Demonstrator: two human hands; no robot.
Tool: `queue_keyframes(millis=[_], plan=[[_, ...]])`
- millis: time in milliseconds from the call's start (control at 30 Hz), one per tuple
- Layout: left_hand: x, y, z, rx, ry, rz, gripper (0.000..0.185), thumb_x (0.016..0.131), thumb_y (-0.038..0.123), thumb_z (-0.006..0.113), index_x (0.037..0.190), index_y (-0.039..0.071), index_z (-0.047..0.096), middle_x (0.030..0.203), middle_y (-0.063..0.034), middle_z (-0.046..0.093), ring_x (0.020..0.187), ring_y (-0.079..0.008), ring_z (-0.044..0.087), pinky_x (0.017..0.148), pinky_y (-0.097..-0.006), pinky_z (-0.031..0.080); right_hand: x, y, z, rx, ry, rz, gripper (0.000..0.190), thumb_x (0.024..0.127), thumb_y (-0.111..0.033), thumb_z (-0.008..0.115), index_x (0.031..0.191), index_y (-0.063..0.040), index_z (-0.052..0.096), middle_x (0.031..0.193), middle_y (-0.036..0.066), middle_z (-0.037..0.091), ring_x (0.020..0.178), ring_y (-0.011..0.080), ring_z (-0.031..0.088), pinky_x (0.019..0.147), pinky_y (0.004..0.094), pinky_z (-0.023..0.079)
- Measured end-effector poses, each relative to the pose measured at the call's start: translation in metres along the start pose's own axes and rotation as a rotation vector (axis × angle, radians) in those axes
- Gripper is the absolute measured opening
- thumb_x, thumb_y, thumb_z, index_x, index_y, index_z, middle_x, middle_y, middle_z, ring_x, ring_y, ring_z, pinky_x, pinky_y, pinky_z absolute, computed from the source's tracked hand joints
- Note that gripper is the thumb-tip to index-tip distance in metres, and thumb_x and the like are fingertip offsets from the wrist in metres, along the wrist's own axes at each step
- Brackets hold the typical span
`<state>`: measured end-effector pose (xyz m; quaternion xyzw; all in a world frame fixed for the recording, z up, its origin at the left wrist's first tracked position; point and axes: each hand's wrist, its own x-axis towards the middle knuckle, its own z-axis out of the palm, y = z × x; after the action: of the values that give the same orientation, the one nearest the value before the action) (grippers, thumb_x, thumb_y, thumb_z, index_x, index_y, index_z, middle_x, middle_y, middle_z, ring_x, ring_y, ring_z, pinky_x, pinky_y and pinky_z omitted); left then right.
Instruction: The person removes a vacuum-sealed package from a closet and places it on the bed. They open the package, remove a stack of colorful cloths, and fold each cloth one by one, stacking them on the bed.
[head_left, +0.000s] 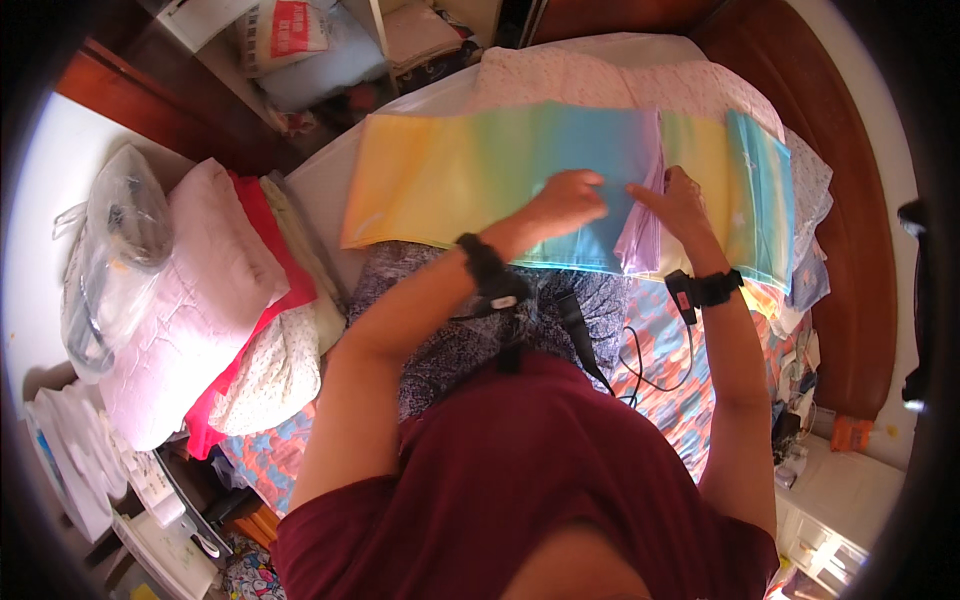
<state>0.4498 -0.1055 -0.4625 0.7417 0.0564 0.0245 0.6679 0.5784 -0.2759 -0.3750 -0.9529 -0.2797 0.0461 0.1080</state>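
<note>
A long folded cloth (495, 180) lies crosswise before me, shading from yellow through green and blue to purple. Over its blue part is my left hand (570, 201), fingers curled and slightly blurred; whether it pinches any fabric is unclear. My right hand (679, 206) is at the purple folded edge, thumb on the left side and fingers on the right, apparently holding the layers. Past that edge, more yellow fabric and a folded turquoise end (761, 199) with pale stars extend rightward. Both wrists wear black straps.
My legs in dark patterned trousers are under the cloth, on a bed with a patterned sheet (667, 367). Folded bedding (202, 262) and a clear plastic bag (120, 247) are at left. Pink floral fabric (622, 82) lies beyond. A brown headboard (847, 225) borders the right; a black cable (637, 367) trails nearby.
</note>
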Motion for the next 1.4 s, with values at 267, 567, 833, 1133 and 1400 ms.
queue_keyframes(millis=[267, 567, 833, 1133, 1400], plan=[[-0.048, -0.069, -0.094, -0.071, 0.354, -0.063, 0.022, 0.088, 0.011, 0.064, 0.107, 0.001, 0.062, 0.083, -0.0036, 0.062, 0.072, -0.0117, 0.061, 0.062, -0.0257, 0.050, 0.016, 0.006, 0.024, 0.083, -0.049, 0.028, 0.061, 0.070, -0.037, 0.076, 0.110, 0.007, 0.062, 0.108, 0.026, 0.067, 0.100, 0.0388, 0.066, 0.088, 0.0452, 0.051], [-0.120, -0.027, -0.028, -0.405, -0.035, -0.225, 0.028, 0.087, 0.006, 0.057, 0.114, -0.001, 0.059, 0.085, -0.0090, 0.068, 0.069, -0.0133, 0.064, 0.062, -0.0282, 0.053, 0.036, -0.019, -0.018, 1.239, -0.398, 0.124, 0.025, 0.084, -0.009, 0.061, 0.104, 0.006, 0.061, 0.094, 0.012, 0.067, 0.081, 0.0216, 0.065, 0.076, 0.0337, 0.055], [-0.155, 0.006, 0.025, 0.121, 0.377, 0.439, 0.046, 0.089, -0.001, 0.047, 0.136, -0.001, 0.049, 0.117, -0.0191, 0.063, 0.109, -0.0301, 0.063, 0.097, -0.0388, 0.048, 0.054, -0.127, -0.059, 1.477, -0.377, -0.143, 0.016, 0.087, -0.003, 0.061, 0.101, 0.006, 0.062, 0.093, 0.014, 0.067, 0.086, 0.0235, 0.066, 0.081, 0.0345, 0.054], [-0.061, -0.066, -0.061, 0.453, 0.466, -0.124, 0.030, 0.094, 0.011, 0.058, 0.121, -0.002, 0.060, 0.116, -0.0143, 0.064, 0.107, -0.0252, 0.063, 0.094, -0.0375, 0.049, 0.015, -0.113, -0.096, 1.554, -0.497, -0.198, 0.029, 0.092, -0.005, 0.052, 0.119, 0.007, 0.056, 0.105, 0.015, 0.067, 0.091, 0.0208, 0.068, 0.084, 0.0318, 0.055], [-0.061, -0.078, -0.124, 0.203, 0.600, -0.054, 0.029, 0.094, 0.013, 0.058, 0.120, -0.002, 0.061, 0.112, -0.0131, 0.065, 0.103, -0.0232, 0.063, 0.091, -0.0363, 0.049, -0.006, -0.059, 0.002, 1.439, -0.568, 0.033, 0.036, 0.090, -0.009, 0.058, 0.124, 0.001, 0.056, 0.113, 0.007, 0.065, 0.102, 0.0177, 0.063, 0.090, 0.0339, 0.050]])
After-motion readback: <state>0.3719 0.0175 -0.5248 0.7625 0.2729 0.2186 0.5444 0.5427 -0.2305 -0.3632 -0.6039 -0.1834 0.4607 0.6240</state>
